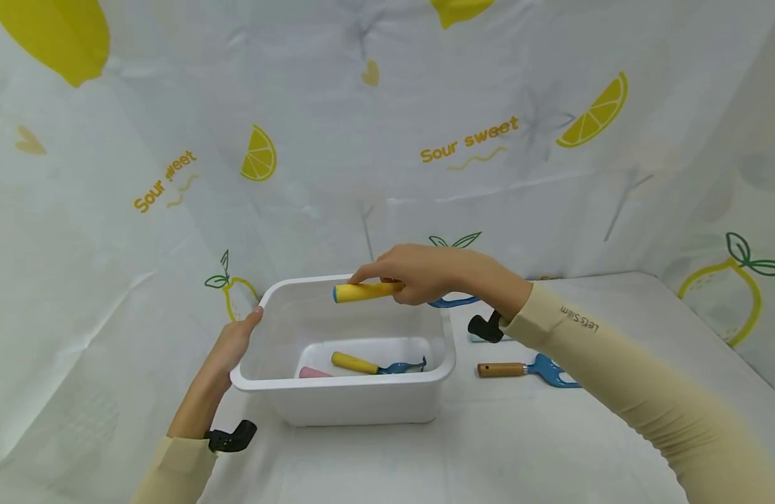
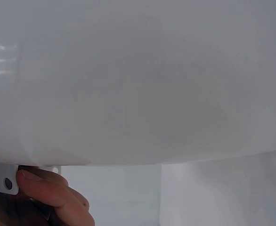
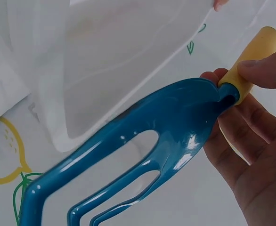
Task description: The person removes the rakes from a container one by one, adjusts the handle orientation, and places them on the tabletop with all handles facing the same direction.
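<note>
My right hand holds a hand rake by its yellow handle, over the right back part of a white plastic tub. In the right wrist view the rake's blue three-pronged head shows plainly, with thumb and fingers round the yellow grip. My left hand grips the tub's left rim; from the left wrist, its fingers show at the underside of the tub. Inside the tub lie a yellow-handled blue tool and a pink handle, its other end hidden by the front wall.
Right of the tub, a blue tool with a wooden handle lies on the white table cover, partly behind my right sleeve. A pale blue item peeks out by the right wrist camera. A lemon-print sheet rises behind the tub.
</note>
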